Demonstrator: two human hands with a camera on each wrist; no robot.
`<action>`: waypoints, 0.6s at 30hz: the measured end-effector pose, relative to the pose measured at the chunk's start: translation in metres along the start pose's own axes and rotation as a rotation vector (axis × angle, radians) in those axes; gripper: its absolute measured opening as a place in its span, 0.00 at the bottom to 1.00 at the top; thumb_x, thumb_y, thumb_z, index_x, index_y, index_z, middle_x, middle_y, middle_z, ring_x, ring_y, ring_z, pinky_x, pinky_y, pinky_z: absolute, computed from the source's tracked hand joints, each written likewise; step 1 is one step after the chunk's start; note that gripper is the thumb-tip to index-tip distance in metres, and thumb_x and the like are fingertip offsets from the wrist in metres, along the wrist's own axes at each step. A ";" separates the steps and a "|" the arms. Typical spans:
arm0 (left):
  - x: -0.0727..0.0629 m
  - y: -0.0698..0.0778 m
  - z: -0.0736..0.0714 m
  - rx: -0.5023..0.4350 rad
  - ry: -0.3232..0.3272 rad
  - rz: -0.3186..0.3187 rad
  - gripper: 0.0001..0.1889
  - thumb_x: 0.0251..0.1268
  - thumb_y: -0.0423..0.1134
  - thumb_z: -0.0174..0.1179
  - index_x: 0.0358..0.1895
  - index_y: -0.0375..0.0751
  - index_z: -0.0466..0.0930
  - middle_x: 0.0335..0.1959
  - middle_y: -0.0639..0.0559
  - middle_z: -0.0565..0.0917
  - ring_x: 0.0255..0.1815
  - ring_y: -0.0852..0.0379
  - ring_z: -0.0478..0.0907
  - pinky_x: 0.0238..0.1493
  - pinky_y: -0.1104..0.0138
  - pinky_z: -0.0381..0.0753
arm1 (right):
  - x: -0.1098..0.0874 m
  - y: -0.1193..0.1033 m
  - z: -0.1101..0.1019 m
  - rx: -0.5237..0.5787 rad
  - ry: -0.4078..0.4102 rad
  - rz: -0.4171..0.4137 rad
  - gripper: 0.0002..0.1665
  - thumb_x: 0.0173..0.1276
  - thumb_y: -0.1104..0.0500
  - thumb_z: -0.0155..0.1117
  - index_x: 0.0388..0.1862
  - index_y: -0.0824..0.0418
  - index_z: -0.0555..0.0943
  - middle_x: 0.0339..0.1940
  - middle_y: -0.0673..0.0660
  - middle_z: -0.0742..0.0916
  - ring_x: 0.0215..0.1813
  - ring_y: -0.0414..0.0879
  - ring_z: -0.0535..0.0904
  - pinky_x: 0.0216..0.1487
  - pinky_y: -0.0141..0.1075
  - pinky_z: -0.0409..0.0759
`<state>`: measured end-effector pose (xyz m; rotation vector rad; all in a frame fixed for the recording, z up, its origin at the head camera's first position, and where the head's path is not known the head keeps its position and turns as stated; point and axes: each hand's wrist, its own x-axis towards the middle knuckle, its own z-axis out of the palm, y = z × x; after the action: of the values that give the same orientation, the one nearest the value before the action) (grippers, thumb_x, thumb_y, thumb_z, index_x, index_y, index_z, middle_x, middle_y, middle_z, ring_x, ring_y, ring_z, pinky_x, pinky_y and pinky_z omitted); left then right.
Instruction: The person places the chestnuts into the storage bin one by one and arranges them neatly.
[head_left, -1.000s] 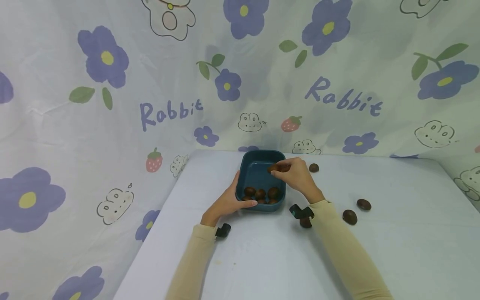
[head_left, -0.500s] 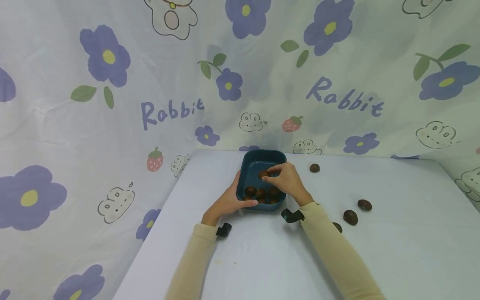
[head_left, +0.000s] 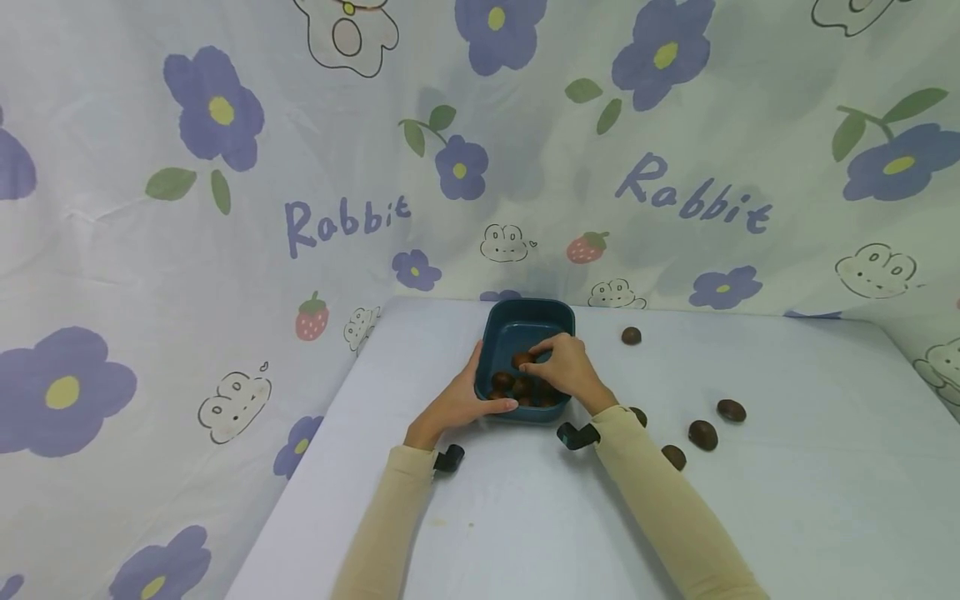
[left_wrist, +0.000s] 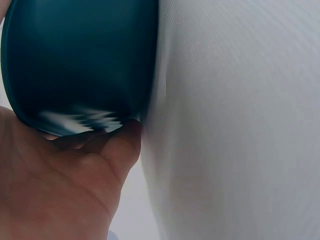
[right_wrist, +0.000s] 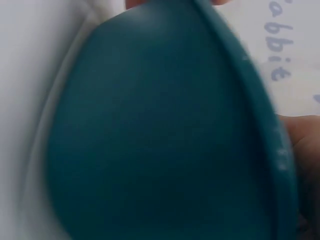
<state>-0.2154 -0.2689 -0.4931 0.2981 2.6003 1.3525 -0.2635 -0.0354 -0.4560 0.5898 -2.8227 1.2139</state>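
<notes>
1. dish (head_left: pixel 510 337): dark teal, rounded corners, near the far edge of the table (head_left: pixel 810 467). 1 short end faced the person, probably so both hands could get at it.
2. left hand (head_left: pixel 456 402): gripped the dish at its near left corner, thumb across the near end, other fingers along the left side. likely there to stop it sliding; this also left the right side open for access.
3. right hand (head_left: pixel 564 367): came in over the right wall, thumb and finger pinching 1 brown piece (head_left: pixel 520 359) inside the dish. fingertip pinch looked right for something small and rounded. couldn't tell if the piece touched the dish floor.
4. brown pieces in the dish (head_left: pixel 502 381): bunched at the near end, by the left thumb. maybe a slight tilt, can't confirm. no firm count, the right hand blocked some.
5. loose brown pieces: 5 visible on the table, all right of the dish: 1 near the far edge (head_left: pixel 632 336), 4 closer to the right sleeve (head_left: pixel 652 492), 1 of them partly hidden by it. that side probably suited the right hand's reach.
6. wrist views: mostly dish wall, right one blurred. neither showed the pinch.
</notes>
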 end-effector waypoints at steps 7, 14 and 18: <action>0.000 0.001 -0.001 0.003 -0.003 -0.010 0.73 0.49 0.72 0.74 0.85 0.58 0.25 0.88 0.55 0.38 0.88 0.42 0.42 0.82 0.36 0.51 | 0.002 -0.001 0.006 -0.084 0.018 -0.038 0.20 0.62 0.50 0.80 0.46 0.63 0.92 0.49 0.60 0.93 0.59 0.57 0.86 0.70 0.59 0.75; 0.001 0.001 -0.001 0.002 -0.002 0.004 0.73 0.49 0.71 0.74 0.85 0.54 0.26 0.88 0.53 0.38 0.88 0.42 0.44 0.82 0.37 0.51 | 0.003 0.001 0.012 -0.158 0.026 -0.051 0.20 0.61 0.50 0.80 0.46 0.63 0.92 0.46 0.56 0.94 0.57 0.56 0.86 0.67 0.60 0.69; 0.001 0.001 -0.001 -0.005 -0.005 0.007 0.73 0.49 0.70 0.74 0.85 0.55 0.26 0.88 0.54 0.38 0.88 0.42 0.44 0.82 0.37 0.52 | 0.003 0.001 0.014 -0.187 0.027 -0.048 0.19 0.61 0.51 0.81 0.45 0.62 0.92 0.45 0.56 0.94 0.55 0.55 0.87 0.65 0.57 0.68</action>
<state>-0.2161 -0.2685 -0.4919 0.3102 2.5938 1.3584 -0.2651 -0.0456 -0.4662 0.6207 -2.8391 0.9286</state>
